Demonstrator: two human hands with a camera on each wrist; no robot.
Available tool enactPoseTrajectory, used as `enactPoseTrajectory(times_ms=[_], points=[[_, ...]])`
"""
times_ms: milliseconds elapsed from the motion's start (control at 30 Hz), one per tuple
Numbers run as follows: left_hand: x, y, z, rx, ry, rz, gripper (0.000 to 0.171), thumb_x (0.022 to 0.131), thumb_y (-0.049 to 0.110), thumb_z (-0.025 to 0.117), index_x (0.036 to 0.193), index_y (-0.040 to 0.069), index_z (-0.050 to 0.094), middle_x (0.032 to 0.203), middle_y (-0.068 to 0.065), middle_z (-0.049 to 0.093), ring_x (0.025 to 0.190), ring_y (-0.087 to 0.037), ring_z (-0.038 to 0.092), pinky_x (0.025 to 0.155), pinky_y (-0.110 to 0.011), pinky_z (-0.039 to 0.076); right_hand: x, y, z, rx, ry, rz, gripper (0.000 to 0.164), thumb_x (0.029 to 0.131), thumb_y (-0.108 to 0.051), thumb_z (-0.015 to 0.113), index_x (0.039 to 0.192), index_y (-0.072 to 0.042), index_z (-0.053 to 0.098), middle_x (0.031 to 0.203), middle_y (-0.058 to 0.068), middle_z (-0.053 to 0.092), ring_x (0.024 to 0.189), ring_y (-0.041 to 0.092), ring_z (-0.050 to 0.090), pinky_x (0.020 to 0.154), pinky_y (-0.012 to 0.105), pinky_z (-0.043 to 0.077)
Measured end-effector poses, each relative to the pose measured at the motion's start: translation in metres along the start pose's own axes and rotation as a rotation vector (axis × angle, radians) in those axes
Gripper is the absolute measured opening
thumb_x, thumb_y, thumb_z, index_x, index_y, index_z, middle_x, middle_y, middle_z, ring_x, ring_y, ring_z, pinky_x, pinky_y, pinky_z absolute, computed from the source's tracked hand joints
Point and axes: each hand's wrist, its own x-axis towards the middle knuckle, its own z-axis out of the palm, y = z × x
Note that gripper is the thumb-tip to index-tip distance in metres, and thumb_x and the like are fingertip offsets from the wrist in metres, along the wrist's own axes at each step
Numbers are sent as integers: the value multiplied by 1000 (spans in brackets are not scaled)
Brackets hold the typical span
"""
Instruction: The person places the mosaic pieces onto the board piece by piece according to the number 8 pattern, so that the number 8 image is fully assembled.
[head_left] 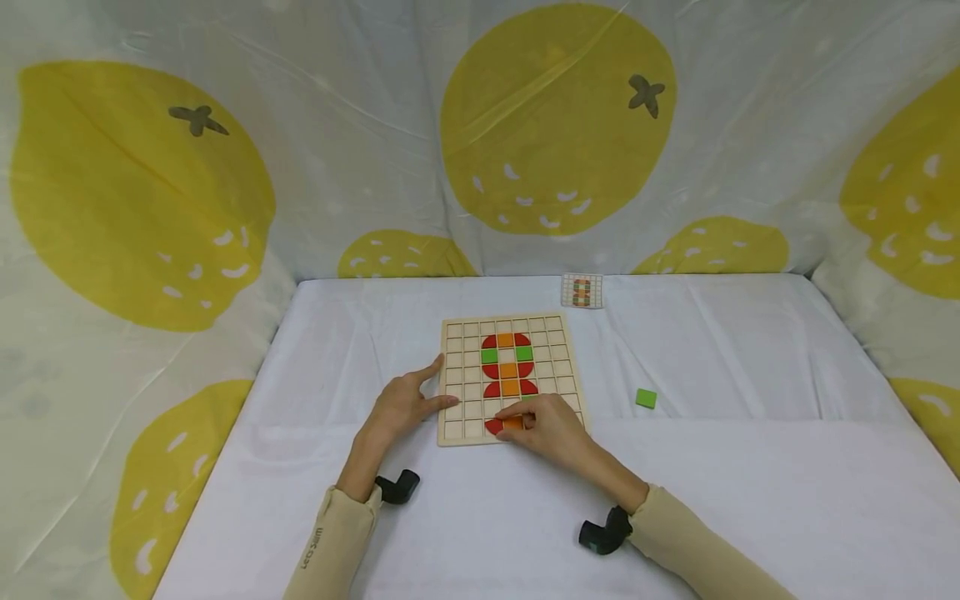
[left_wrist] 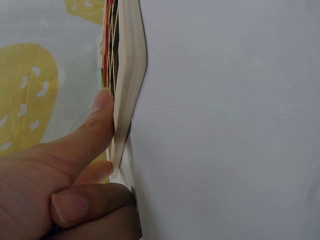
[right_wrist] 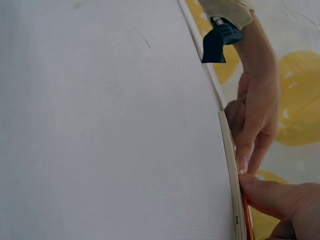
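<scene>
A pale wooden grid board [head_left: 454, 429] lies on the white-covered table, with red rounded, orange and green square pieces set in its middle columns. My left hand [head_left: 401, 406] steadies the board's left side, thumb on the rim and index finger stretched along the edge. In the left wrist view that thumb [left_wrist: 95, 117] presses at the board's side while other fingers curl below. My right hand [head_left: 551, 425] reaches over the bottom rows, thumb and index finger pinching a red quarter-circle piece [head_left: 492, 427]. Beside it an orange square [head_left: 513, 423] shows between the fingers. The palm hides some cells.
A loose green square [head_left: 646, 398] lies on the table right of the board. Behind the board stands a small pattern card [head_left: 592, 293] printed with a similar coloured grid. A cloth with lemon prints [head_left: 558, 117] hangs along the back and sides.
</scene>
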Motion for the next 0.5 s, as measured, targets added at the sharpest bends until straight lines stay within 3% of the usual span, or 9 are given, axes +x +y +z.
enactPoseTrajectory(times_ms=[133,267,367,433,500], points=[[0,0,0,-2,2,1,87,90,44,79,161,18,36,112,-30,69,86,-23,53,78,-37,45,0,0,2,-7,28,14,22,82,-22,89,102,-15,85,51,-10,35,50,2,30,50,19,20],[0,0,0,1,13,5,87,90,44,79,161,18,37,103,-25,70,84,-21,52,77,-35,44,0,1,3,-20,47,20,23,81,-22,90,102,-16,85,51,-10,35,50,2,30,50,20,20],[0,0,0,-7,3,4,87,90,44,79,161,18,37,86,-20,65,78,-21,48,74,-34,42,0,0,3,-17,42,23,23,81,-22,90,103,-15,84,51,-10,34,50,2,28,50,20,19],[0,0,1,-10,1,6,87,90,44,79,161,18,37,86,-20,64,78,-21,48,73,-33,42,0,0,3,-17,37,20,23,82,-21,89,103,-14,84,51,-10,33,50,2,28,50,20,19],[0,0,1,-10,4,11,87,90,43,79,161,17,37,102,-26,70,84,-23,52,74,-34,43,-1,0,3,-17,34,20,22,83,-21,88,103,-14,84,51,-10,33,50,2,27,50,20,19]])
